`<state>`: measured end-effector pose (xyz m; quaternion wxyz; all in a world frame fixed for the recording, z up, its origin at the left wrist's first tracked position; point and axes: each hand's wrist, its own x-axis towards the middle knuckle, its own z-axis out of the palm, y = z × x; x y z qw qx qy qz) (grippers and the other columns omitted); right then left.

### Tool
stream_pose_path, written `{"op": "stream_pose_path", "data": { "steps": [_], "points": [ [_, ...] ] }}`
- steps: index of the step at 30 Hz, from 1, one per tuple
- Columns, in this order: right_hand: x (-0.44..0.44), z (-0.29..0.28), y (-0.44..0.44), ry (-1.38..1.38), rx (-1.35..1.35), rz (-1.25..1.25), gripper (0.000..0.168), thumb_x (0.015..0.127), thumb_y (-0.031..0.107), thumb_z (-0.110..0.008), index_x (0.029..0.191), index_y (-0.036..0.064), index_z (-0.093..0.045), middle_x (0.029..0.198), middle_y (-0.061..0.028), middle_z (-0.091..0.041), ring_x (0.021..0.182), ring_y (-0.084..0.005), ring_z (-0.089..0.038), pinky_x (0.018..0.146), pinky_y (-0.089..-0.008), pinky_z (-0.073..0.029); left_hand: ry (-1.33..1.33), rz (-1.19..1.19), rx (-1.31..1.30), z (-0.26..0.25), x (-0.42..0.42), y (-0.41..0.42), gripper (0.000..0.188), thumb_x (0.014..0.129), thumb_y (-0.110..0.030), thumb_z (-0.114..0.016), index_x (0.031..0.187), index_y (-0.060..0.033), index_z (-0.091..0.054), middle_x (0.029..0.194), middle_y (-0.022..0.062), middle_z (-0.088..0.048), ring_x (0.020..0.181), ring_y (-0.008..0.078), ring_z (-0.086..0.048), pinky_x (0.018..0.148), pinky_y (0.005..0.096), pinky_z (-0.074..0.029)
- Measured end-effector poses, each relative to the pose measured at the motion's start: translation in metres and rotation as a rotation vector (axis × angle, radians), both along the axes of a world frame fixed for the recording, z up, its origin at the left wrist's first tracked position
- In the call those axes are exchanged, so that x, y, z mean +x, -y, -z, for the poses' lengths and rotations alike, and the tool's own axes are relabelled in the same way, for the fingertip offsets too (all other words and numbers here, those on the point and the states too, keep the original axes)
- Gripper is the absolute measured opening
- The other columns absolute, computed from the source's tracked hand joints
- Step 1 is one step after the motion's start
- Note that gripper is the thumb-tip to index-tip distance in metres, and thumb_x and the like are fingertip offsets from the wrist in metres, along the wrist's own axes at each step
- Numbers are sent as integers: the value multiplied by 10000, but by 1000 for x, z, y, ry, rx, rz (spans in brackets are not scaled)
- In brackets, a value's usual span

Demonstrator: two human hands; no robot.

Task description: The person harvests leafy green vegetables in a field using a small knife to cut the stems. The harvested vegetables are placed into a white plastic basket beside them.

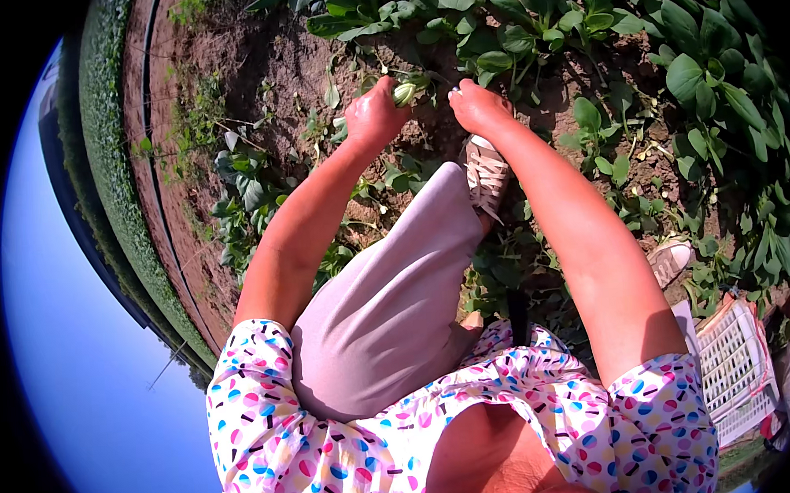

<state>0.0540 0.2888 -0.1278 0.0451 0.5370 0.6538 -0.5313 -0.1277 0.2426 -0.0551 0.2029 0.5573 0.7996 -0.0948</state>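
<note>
My left hand (376, 115) is closed around a leafy green plant, its pale green base (403, 94) showing beside the fingers; it looks like bok choy, and its leaves are mostly hidden by the hand. A short gap to the right, my right hand (483, 109) is curled above the toe of a laced brown shoe (486, 171). A small shiny, pale bit (455, 92) shows at its fingertips, but what it belongs to cannot be told. Both hands are low over the brown soil (429, 129), near the rooted leafy greens (515, 40).
Dense leafy greens (725, 93) grow at the right. Low plants (247, 183) stand beside my left forearm. A black hose (148, 112) runs along the soil at the left. A white plastic crate (734, 364) lies at the lower right, near another shoe (670, 261).
</note>
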Motion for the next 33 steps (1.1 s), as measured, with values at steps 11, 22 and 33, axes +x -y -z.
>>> {"op": "stream_pose_path", "data": {
  "steps": [11, 22, 33],
  "points": [
    [29, -33, -7, -22, 63, -49, 316, 951, 334, -579, 1089, 59, -650, 961, -105, -698, 954, -288, -667, 758, -409, -525, 666, -485, 127, -3, -18, 17, 305, 789, -217, -739, 1046, -80, -648, 845, 87, -696, 779, 193, -675, 726, 353, -532],
    [146, -97, 1, -762, -172, 647, 233, 870, 197, -764, 937, 66, -583, 671, 45, -537, 474, -29, -446, 417, -194, -366, 1408, -407, 20, -76, 105, -11, 566, 860, -50, -664, 1397, -14, -488, 979, 23, -635, 847, 103, -598, 825, 278, -517],
    [274, -186, 3, -790, -243, 736, 345, 932, 378, -660, 992, 51, -566, 746, -20, -582, 466, -57, -481, 397, -217, -378, 1465, 118, -431, -110, 232, -77, 526, 870, -90, -691, 1364, -13, -527, 1142, 34, -642, 1040, 128, -596, 979, 299, -457]
  ]
}}
